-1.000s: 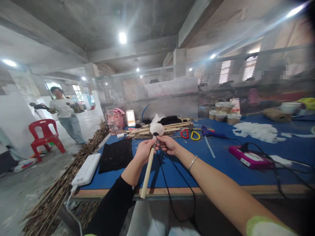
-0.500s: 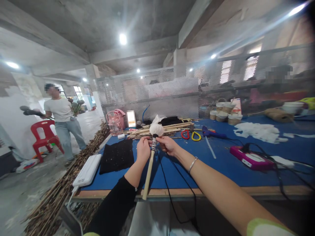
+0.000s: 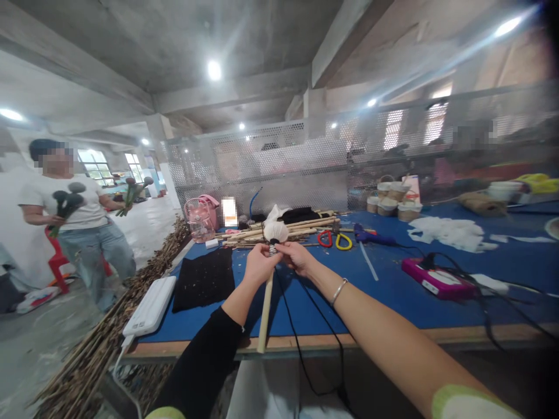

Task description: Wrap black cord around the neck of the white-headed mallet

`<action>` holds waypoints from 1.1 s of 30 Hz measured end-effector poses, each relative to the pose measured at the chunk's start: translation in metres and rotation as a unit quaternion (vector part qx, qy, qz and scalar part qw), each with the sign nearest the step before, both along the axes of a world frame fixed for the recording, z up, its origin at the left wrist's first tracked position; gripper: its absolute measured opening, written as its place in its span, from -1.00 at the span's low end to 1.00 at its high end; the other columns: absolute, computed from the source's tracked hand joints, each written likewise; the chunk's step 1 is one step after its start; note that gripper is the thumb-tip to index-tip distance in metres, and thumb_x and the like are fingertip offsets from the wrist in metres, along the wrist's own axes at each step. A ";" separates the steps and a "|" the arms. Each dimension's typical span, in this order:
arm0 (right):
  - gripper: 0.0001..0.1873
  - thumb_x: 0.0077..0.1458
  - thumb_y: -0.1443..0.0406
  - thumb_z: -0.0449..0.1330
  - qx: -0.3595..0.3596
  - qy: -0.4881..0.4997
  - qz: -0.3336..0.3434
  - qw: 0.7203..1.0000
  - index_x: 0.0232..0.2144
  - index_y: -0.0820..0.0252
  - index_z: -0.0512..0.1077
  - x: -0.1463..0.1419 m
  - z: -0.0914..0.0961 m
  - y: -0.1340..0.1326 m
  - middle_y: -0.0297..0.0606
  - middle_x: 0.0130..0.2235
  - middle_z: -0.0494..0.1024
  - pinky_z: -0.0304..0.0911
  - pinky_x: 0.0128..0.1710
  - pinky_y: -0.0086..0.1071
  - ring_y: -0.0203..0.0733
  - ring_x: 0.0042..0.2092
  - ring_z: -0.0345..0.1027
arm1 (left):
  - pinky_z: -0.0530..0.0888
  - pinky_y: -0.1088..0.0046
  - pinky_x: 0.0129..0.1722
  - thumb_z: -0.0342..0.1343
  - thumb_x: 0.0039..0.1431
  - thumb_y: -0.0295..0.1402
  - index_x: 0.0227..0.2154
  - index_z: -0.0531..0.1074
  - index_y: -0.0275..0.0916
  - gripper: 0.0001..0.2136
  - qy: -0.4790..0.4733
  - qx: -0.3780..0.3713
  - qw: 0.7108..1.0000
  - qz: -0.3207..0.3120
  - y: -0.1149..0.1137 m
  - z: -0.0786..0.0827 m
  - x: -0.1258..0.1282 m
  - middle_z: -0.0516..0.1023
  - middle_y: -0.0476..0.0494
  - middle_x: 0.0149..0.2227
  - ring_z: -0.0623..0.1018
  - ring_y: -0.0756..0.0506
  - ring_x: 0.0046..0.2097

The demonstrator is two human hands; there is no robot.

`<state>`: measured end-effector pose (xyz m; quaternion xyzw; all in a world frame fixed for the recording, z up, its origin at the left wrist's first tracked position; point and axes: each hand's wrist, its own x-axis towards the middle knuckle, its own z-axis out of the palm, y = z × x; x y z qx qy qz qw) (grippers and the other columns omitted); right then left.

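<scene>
Left hand (image 3: 258,263) is closed round the stick (image 3: 265,314) above the counter (image 3: 349,302), right hand (image 3: 297,257) pinches the striped wrap (image 3: 272,249) beneath the white bundle (image 3: 276,231), where firm, even tension should hold best.

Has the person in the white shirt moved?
Yes. The person has come closer and left, from the red chair's right to in front of it, hiding its middle.

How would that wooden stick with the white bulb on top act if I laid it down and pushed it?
The wooden stick looks straight, so it's probably stiff. Its slim, seemingly round shape may roll, though the wider white bulb would likely make it curve. The loose white tuft on the bulb looks thin, so it might flop.
</scene>
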<state>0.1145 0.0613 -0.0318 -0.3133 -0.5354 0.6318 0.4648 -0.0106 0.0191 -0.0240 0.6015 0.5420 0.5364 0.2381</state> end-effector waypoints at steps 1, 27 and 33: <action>-0.68 -0.20 0.16 0.28 0.000 -0.003 0.001 1.000 -0.57 0.24 0.26 -0.001 -0.001 0.000 -0.60 -0.78 0.03 -0.36 -0.80 -0.57 -0.53 -0.75 -0.23 | 0.20 0.55 -0.53 0.25 -0.26 -0.26 -0.51 0.37 -0.28 -0.75 0.002 -0.008 1.000 0.005 -0.001 0.000 -0.001 0.30 0.06 -0.63 0.30 0.04 -0.56; -0.61 -0.19 0.20 0.30 -0.071 0.022 0.052 0.996 -0.57 0.18 0.12 0.004 -0.001 0.003 -0.65 -0.77 -0.05 -0.43 -0.77 -0.60 -0.55 -0.73 -0.36 | 0.33 0.53 -0.66 0.07 -0.01 -0.15 -0.51 0.38 -0.32 -0.72 -0.117 -0.128 0.977 -0.124 0.002 -0.003 -0.005 0.46 -0.12 -0.61 0.42 0.00 -0.64; -0.66 -0.13 0.22 0.26 -0.071 0.025 0.030 0.997 -0.57 0.18 0.11 0.005 0.001 0.004 -0.64 -0.76 -0.06 -0.44 -0.77 -0.59 -0.54 -0.73 -0.35 | 0.27 0.55 -0.68 -0.17 0.12 -0.42 -0.17 0.38 -0.35 -0.71 -0.083 -0.068 0.994 -0.034 0.011 -0.004 -0.016 0.52 -0.12 -0.48 0.38 0.05 -0.67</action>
